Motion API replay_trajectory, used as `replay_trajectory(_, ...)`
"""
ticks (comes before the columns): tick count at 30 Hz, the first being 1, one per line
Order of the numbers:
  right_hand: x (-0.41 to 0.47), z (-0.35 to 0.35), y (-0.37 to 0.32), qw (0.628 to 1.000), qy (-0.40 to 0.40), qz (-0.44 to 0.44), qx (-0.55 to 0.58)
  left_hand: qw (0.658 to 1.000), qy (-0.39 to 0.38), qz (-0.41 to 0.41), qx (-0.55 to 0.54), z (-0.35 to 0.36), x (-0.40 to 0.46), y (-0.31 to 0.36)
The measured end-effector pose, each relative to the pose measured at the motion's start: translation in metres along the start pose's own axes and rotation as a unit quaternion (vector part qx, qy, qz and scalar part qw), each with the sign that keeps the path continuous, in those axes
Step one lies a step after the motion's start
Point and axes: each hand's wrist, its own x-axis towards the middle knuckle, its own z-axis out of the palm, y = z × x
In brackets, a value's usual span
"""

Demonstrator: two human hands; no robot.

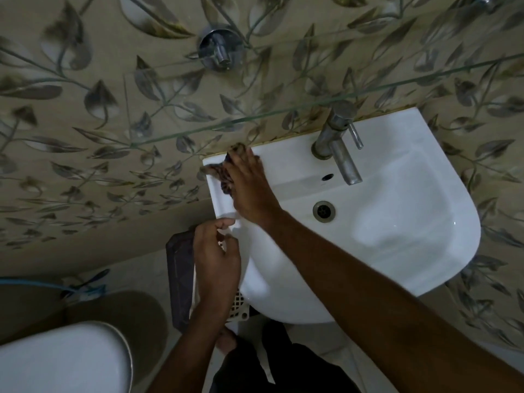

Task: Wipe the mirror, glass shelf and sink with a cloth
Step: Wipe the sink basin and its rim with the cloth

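A white wall-hung sink (402,194) fills the right half of the view, seen from above. My right hand (251,188) lies flat on a dark patterned cloth (219,173), pressing it onto the sink's back left corner. The cloth shows only at the edges of my palm. My left hand (217,251) grips the sink's left front rim, with the thumb on top. A clear glass shelf (283,110) runs across the wall above the sink, seen edge-on. No mirror is in view.
A steel tap (338,140) stands at the sink's back, above the drain (323,211). A chrome wall valve (219,49) sits higher up. Below the sink are a dark bin (180,279) and a white lattice basket (238,306). A white toilet (65,358) is at lower left.
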Motion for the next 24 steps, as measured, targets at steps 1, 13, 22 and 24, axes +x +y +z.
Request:
replay_trajectory(1, 0.005, 0.0, 0.0, 1.0, -0.002, 0.004, 0.024, 1.0, 0.003, -0.008, -0.01, 0.0, 0.001, -0.004)
replay_trajectory(13, -0.185, -0.027, -0.06, 0.976, -0.096, -0.018, 0.192, 0.996, -0.024, 0.037, -0.074, -0.01, -0.057, -0.06)
replay_trajectory(22, -0.224, -0.042, -0.056, 0.981, -0.139, 0.018, 0.136, 0.992, -0.087, 0.046, -0.076, -0.001, -0.069, -0.047)
replay_trajectory(24, -0.202, -0.024, -0.065, 0.989, -0.099, 0.019, 0.11, 0.994, -0.066, 0.067, -0.053, -0.001, -0.055, -0.044)
